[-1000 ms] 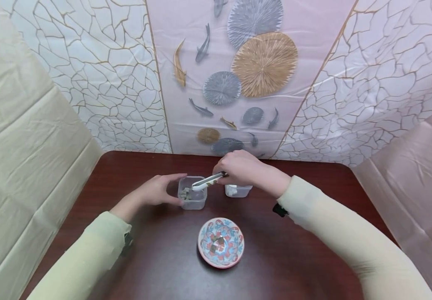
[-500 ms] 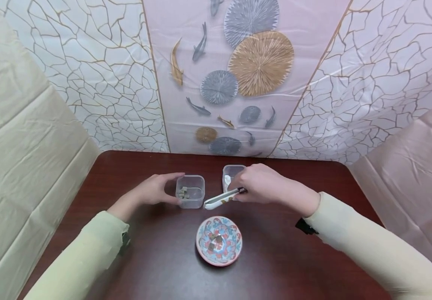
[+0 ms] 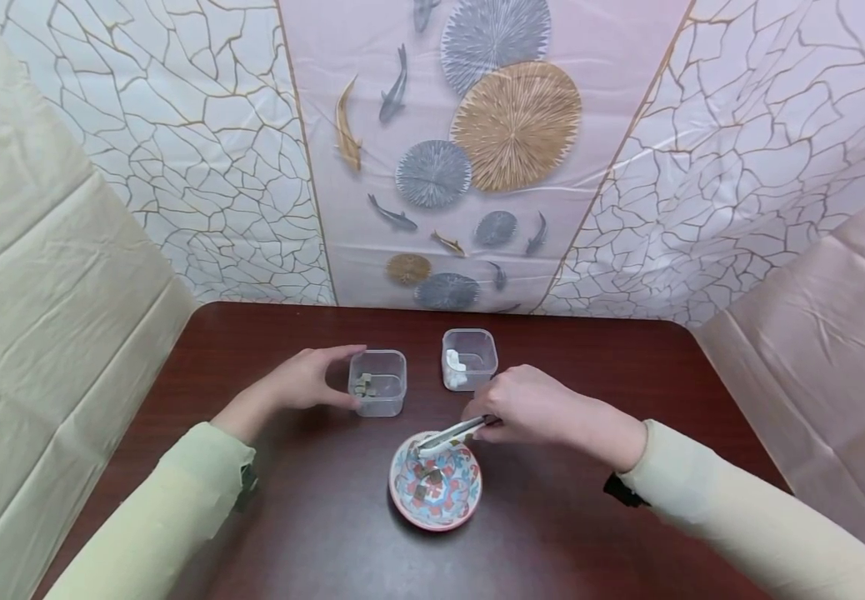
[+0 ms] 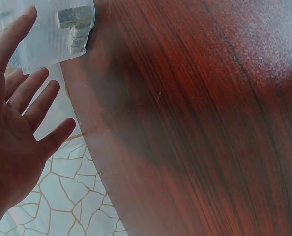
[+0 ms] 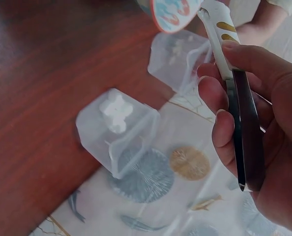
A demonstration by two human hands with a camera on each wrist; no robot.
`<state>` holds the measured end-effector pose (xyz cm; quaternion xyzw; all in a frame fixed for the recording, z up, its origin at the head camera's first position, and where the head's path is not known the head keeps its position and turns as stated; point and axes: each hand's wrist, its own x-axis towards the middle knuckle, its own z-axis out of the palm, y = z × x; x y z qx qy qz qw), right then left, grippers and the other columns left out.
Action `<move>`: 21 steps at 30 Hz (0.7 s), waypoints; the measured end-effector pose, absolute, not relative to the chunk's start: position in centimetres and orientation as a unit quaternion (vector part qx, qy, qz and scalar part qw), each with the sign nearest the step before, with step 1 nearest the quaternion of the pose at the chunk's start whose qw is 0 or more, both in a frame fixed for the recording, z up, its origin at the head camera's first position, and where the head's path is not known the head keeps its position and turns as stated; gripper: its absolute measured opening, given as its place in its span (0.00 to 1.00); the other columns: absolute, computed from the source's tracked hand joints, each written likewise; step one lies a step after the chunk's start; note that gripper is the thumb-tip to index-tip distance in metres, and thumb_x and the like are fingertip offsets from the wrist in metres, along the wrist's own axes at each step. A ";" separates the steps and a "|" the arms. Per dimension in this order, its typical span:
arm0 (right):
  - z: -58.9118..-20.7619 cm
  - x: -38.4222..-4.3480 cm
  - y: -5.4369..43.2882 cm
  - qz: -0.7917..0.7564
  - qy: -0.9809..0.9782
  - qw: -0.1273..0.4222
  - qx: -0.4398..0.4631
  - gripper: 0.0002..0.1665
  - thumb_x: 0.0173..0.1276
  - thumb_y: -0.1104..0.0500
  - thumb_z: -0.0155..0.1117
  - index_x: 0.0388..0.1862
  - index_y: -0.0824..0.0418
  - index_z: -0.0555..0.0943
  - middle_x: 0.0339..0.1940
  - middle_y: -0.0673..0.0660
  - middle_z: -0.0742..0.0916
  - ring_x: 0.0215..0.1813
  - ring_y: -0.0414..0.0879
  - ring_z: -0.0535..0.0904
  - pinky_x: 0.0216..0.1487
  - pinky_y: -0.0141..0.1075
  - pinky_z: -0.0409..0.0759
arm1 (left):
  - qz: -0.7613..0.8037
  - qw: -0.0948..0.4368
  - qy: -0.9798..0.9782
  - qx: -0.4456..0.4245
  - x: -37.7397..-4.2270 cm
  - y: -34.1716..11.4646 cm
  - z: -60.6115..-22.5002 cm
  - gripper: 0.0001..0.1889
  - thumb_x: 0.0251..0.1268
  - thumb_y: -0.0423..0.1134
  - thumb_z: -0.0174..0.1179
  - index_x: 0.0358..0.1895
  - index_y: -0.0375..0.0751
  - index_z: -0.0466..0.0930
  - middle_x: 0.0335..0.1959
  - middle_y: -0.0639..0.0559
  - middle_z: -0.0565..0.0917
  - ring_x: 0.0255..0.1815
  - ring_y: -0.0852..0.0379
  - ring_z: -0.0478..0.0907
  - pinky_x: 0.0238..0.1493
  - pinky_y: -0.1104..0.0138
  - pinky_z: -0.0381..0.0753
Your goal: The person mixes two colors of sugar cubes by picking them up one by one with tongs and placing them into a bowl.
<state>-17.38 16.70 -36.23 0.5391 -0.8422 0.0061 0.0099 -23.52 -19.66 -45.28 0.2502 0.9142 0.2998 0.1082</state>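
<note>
My left hand [image 3: 301,379] spans the left side of a clear plastic container [image 3: 383,408], index finger at its back corner and thumb at the front. Its fingers look straight and spread in the left wrist view. Small grey-brown cubes [image 4: 76,22] lie in that container. My right hand [image 3: 526,408] grips a pair of tongs [image 3: 457,434] with white, gold-marked ends and dark metal arms [image 5: 247,128]. The tong tips reach over the far side of a patterned bowl [image 3: 465,493], where several brown cubes [image 3: 425,483] lie. What sits between the tips I cannot tell.
A second clear container [image 3: 487,358] with white pieces [image 3: 453,367] stands behind the bowl, close to my right hand. Everything stands on a dark wooden table [image 3: 290,517]. A fabric backdrop [image 3: 252,167] rises behind it, with fabric sides left and right.
My right hand has carried the tongs from inside the left container rightward and toward me, over the bowl. The second container has come into full view. My left hand stays at its container.
</note>
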 end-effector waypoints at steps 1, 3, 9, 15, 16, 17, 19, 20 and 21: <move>-36.5 -17.3 16.7 0.006 -0.840 0.009 0.542 0.08 0.61 0.55 0.81 0.38 0.45 0.90 0.30 0.39 0.87 0.32 0.35 0.84 0.29 0.36 0.81 | 0.300 0.107 0.914 0.251 -23.5 -19.7 -45.3 0.49 0.57 0.51 0.82 0.81 0.40 0.69 0.73 0.38 0.79 0.76 0.39 0.74 0.75 0.41 0.71; -37.0 -17.3 16.6 0.006 -0.838 0.007 0.545 0.09 0.61 0.55 0.81 0.38 0.44 0.90 0.29 0.39 0.87 0.31 0.34 0.83 0.28 0.35 0.80 | 0.301 0.108 0.914 0.249 -23.5 -19.7 -45.2 0.49 0.58 0.50 0.82 0.81 0.40 0.69 0.73 0.38 0.79 0.76 0.39 0.74 0.75 0.41 0.71; -37.6 -17.2 16.2 0.011 -0.842 0.000 0.540 0.09 0.61 0.53 0.81 0.40 0.45 0.91 0.29 0.40 0.87 0.28 0.33 0.80 0.25 0.34 0.77 | 0.300 0.110 0.915 0.247 -23.4 -19.6 -45.1 0.49 0.58 0.50 0.81 0.81 0.40 0.68 0.73 0.38 0.79 0.76 0.39 0.74 0.75 0.41 0.71; -37.7 -17.1 16.1 0.014 -0.852 -0.023 0.523 0.12 0.61 0.51 0.79 0.44 0.46 0.91 0.35 0.40 0.90 0.30 0.32 0.80 0.26 0.34 0.78 | 0.299 0.110 0.914 0.250 -23.4 -19.7 -45.1 0.49 0.58 0.51 0.81 0.81 0.40 0.68 0.73 0.38 0.79 0.76 0.39 0.74 0.75 0.41 0.71; -37.6 -17.1 16.1 0.015 -0.852 -0.023 0.523 0.12 0.62 0.51 0.79 0.44 0.46 0.91 0.36 0.39 0.90 0.30 0.32 0.81 0.27 0.34 0.78 | 0.299 0.109 0.914 0.251 -23.5 -19.7 -45.2 0.49 0.58 0.51 0.81 0.81 0.40 0.68 0.73 0.38 0.79 0.76 0.39 0.74 0.75 0.41 0.71; -37.6 -17.1 16.1 0.017 -0.853 -0.020 0.522 0.12 0.62 0.51 0.80 0.45 0.46 0.91 0.36 0.39 0.90 0.31 0.32 0.81 0.28 0.35 0.79 | 0.298 0.109 0.914 0.252 -23.5 -19.7 -45.2 0.49 0.58 0.51 0.81 0.81 0.40 0.68 0.73 0.38 0.79 0.75 0.39 0.74 0.75 0.41 0.71; -37.4 -17.1 16.1 0.022 -0.852 -0.013 0.523 0.12 0.62 0.50 0.80 0.44 0.45 0.90 0.35 0.38 0.90 0.30 0.31 0.80 0.28 0.35 0.79 | 0.299 0.107 0.914 0.253 -23.5 -19.7 -45.3 0.49 0.58 0.51 0.81 0.81 0.40 0.68 0.72 0.38 0.79 0.75 0.40 0.74 0.75 0.41 0.71; -37.3 -17.2 16.1 0.025 -0.852 -0.008 0.522 0.12 0.62 0.50 0.80 0.44 0.45 0.90 0.34 0.37 0.89 0.29 0.31 0.80 0.27 0.35 0.78 | 0.299 0.107 0.914 0.253 -23.5 -19.7 -45.3 0.49 0.58 0.51 0.81 0.81 0.40 0.68 0.72 0.38 0.80 0.75 0.40 0.74 0.75 0.41 0.71; -37.2 -17.3 16.1 0.026 -0.853 -0.002 0.521 0.11 0.62 0.50 0.80 0.43 0.45 0.90 0.33 0.37 0.88 0.29 0.31 0.79 0.27 0.35 0.78 | 0.299 0.106 0.914 0.253 -23.5 -19.7 -45.3 0.49 0.58 0.51 0.81 0.81 0.40 0.68 0.72 0.38 0.80 0.75 0.40 0.74 0.75 0.41 0.71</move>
